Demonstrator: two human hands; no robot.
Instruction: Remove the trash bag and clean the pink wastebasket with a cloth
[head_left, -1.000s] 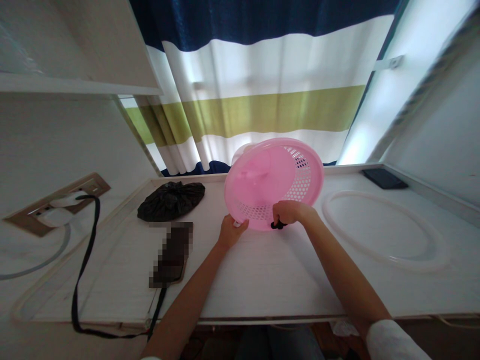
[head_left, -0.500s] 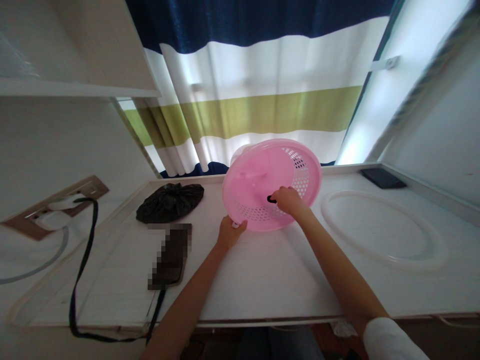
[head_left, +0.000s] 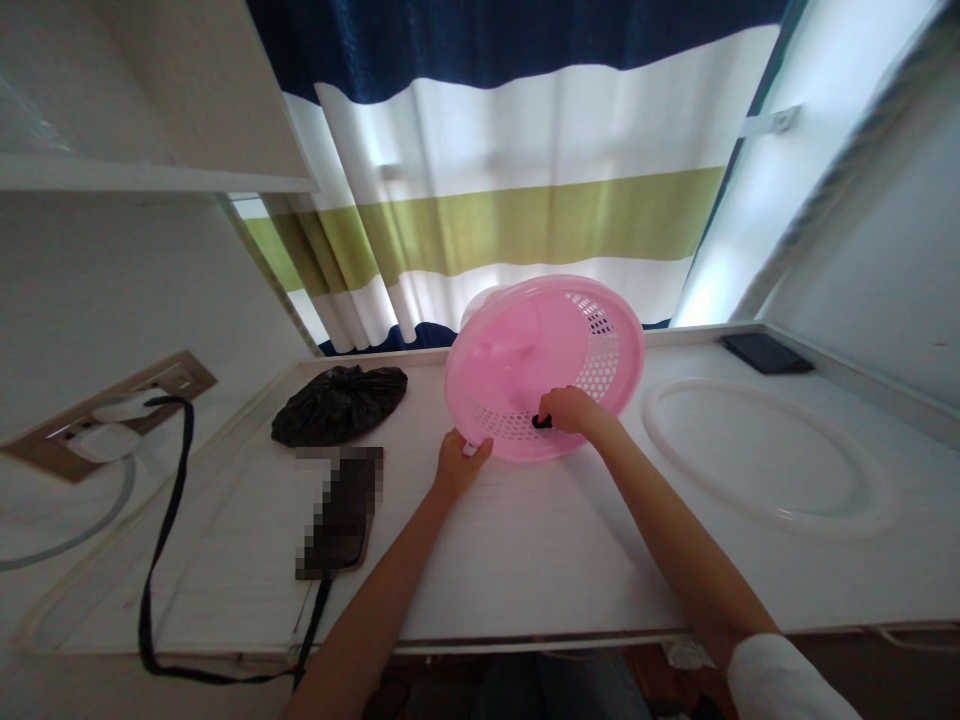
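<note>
A round pink plastic basket (head_left: 517, 350) with perforated sides is tilted on the white desk, its open mouth facing me. My left hand (head_left: 461, 465) is closed on the basket's lower left rim, the thumb lying over the edge. Inside the basket, my right hand (head_left: 568, 410) pinches a small black object (head_left: 541, 422) near the lower perforated wall. Too little of that black object shows to name it. Something pale sits behind the basket's upper left side, mostly hidden.
On the left lie a black plastic bag (head_left: 339, 402) and a pixelated phone-like device (head_left: 345, 515) with a black cable (head_left: 166, 520). A translucent white ring (head_left: 780, 520) and a dark flat case (head_left: 766, 353) lie on the right. The striped curtain (head_left: 540, 225) hangs behind the desk.
My right hand has moved down and slightly left inside the basket, carrying the small black object lower. My left hand and the basket stay almost where they were.
</note>
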